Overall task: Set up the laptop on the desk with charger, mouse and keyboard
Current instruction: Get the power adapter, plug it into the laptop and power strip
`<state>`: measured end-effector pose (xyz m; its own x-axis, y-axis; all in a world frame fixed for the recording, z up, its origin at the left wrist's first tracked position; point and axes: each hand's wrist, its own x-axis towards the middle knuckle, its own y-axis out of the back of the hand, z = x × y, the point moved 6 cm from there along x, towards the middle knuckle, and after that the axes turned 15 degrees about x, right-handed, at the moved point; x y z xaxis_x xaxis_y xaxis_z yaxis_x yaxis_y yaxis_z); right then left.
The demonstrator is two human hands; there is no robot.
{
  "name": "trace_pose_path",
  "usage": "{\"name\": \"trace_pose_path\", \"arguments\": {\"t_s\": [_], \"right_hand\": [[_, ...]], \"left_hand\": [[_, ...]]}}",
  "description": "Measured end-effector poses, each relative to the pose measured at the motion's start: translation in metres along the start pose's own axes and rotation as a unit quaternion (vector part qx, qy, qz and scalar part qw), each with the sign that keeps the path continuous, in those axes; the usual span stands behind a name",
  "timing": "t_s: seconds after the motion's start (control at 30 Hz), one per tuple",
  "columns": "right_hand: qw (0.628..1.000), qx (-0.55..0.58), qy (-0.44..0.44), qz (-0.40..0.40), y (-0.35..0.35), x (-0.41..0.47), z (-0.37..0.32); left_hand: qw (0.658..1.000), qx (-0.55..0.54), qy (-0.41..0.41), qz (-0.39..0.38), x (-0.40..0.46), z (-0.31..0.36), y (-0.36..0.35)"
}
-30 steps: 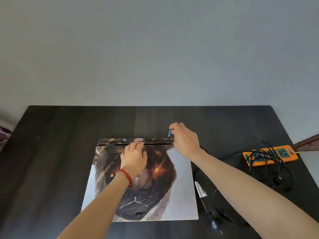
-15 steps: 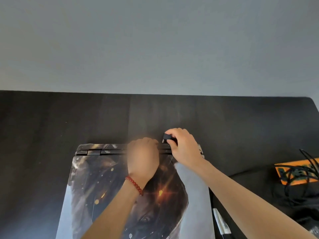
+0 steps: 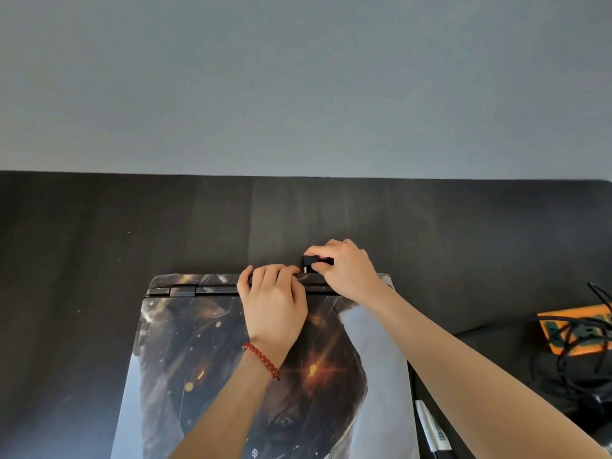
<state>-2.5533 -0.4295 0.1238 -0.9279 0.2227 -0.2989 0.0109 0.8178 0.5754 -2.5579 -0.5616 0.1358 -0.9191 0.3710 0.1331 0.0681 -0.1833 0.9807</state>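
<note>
The closed laptop (image 3: pixel 231 376) lies flat on the dark desk (image 3: pixel 82 260), its lid covered with a printed picture and its hinge edge turned away from the person. The left hand (image 3: pixel 273 299), with a red bead bracelet (image 3: pixel 261 359) at the wrist, rests on the laptop near the middle of the hinge edge; its fingers are curled over that edge and hold it. Just right of this hand, at the back of the laptop, the right hand (image 3: pixel 347 270) pinches the black charger plug (image 3: pixel 313 260) between thumb and fingers. The metal tip of the plug points to the rear edge of the laptop, very close to it; if it is inside a port, I cannot tell. Well to the right of the laptop an orange power strip (image 3: pixel 569 329) lies under black cables (image 3: pixel 576 366).
</note>
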Motion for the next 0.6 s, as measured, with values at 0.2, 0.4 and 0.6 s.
{"name": "trace_pose_path", "arguments": {"t_s": [0.2, 0.4, 0.6], "right_hand": [[1.000, -0.001, -0.011, -0.007, -0.001, 0.003, 0.001], [1.000, 0.023, -0.017, -0.009, -0.001, 0.002, 0.001], [0.999, -0.020, 0.037, 0.034, 0.003, -0.004, -0.002]], "left_hand": [[1.000, 0.012, 0.015, -0.006, -0.003, -0.003, -0.001], [0.998, 0.054, -0.024, -0.016, -0.011, -0.006, -0.003], [0.998, 0.060, -0.017, -0.028, -0.009, -0.003, -0.001]]}}
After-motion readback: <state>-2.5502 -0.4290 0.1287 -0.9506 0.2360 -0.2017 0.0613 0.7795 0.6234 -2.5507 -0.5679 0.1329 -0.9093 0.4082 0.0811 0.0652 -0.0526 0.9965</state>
